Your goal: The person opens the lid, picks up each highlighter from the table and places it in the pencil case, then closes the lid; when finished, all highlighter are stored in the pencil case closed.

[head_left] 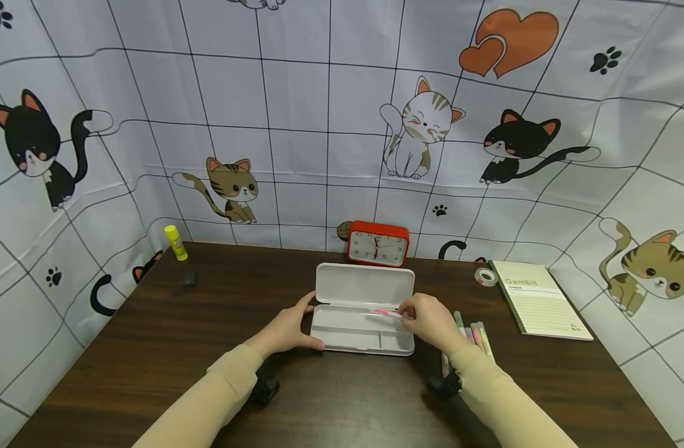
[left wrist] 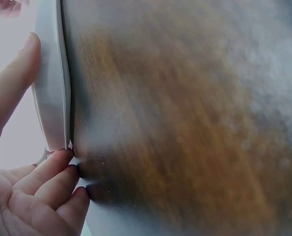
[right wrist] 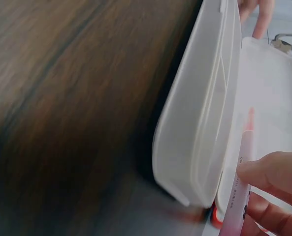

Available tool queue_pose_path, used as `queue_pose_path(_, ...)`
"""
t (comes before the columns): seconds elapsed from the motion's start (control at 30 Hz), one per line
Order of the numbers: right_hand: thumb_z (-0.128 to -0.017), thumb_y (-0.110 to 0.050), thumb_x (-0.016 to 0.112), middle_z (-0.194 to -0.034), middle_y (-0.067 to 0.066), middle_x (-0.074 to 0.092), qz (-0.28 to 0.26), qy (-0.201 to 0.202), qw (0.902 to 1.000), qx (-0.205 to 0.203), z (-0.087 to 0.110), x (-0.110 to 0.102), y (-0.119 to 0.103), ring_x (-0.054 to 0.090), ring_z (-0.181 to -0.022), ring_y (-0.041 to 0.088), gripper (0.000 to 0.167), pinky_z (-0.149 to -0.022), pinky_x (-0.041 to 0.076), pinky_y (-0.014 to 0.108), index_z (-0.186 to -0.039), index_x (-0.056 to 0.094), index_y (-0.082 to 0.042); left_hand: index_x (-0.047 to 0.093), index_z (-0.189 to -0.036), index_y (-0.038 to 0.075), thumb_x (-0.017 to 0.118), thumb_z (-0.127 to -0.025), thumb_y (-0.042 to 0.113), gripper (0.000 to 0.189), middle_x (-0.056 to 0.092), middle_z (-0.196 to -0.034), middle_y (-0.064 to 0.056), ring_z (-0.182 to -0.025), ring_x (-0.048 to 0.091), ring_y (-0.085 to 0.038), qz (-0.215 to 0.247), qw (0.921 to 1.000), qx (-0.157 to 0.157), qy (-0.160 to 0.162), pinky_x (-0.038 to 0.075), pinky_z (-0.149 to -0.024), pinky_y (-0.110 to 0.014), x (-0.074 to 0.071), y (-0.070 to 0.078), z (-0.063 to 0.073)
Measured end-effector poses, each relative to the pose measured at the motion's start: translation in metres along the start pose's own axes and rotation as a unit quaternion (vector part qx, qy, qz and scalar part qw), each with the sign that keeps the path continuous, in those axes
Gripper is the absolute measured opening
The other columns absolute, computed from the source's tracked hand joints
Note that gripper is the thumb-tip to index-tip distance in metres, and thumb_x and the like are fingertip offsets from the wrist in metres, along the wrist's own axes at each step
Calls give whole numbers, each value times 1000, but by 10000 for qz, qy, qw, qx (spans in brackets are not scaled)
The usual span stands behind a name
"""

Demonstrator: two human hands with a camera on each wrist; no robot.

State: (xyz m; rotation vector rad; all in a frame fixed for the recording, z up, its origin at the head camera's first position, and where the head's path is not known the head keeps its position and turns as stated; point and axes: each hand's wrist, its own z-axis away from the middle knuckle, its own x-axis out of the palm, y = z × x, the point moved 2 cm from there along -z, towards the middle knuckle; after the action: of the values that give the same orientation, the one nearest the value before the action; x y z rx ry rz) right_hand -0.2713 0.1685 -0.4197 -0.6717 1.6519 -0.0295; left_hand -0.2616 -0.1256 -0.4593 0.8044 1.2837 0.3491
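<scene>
A white pencil case (head_left: 347, 340) lies on the table with its lid (head_left: 365, 284) raised at the back. Its tray has a long rear compartment and two shorter front ones. My left hand (head_left: 287, 328) holds the case's left end, thumb near the front corner and fingers towards the back; in the left wrist view the thumb (left wrist: 17, 78) lies along the case's side wall. Between thumb and fingers, my right hand (head_left: 430, 318) pinches a pink marker (right wrist: 242, 182) above the rear compartment. The marker's pink tip points left.
Several markers (head_left: 478, 335) lie to the right of the case, partly behind the right forearm. At the back stands a red clock (head_left: 378, 244). A tape roll (head_left: 485, 277) and notebook (head_left: 540, 300) are at right; a glue stick (head_left: 176, 242) and small dark block (head_left: 190, 278) at left.
</scene>
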Motion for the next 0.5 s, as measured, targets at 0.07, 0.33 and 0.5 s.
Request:
queue_pose_path(0.07,-76,-5,72,-70,-1,55,74,-60,9999,-59,-3,4,-3,46,-66,10,6,-59,40,27,-78,71,-10,16,-152,6,87,-65,37,116,48,-140,-18,-129,45,-35,-2,10000,12,-2,35,-105,-52,0,0,0)
queue_pose_path(0.33,-76,-5,72,-68,-3,56,145,-125,9993,-322,-13,15,-15,47,-64,10,6,-58,41,27,-77,71,-11,17,-151,2,87,-65,36,115,49,-139,-20,-128,44,-37,-34,10000,92,2,35,-105,-52,1,2,1)
queue_pose_path(0.5,-77,-7,74,-71,-4,58,124,-97,9992,-355,-20,20,-23,51,-66,9,6,-60,44,28,-77,71,-13,17,-151,4,87,-65,37,116,49,-139,-19,-129,44,-37,-57,9999,95,8,34,-105,-52,0,1,2)
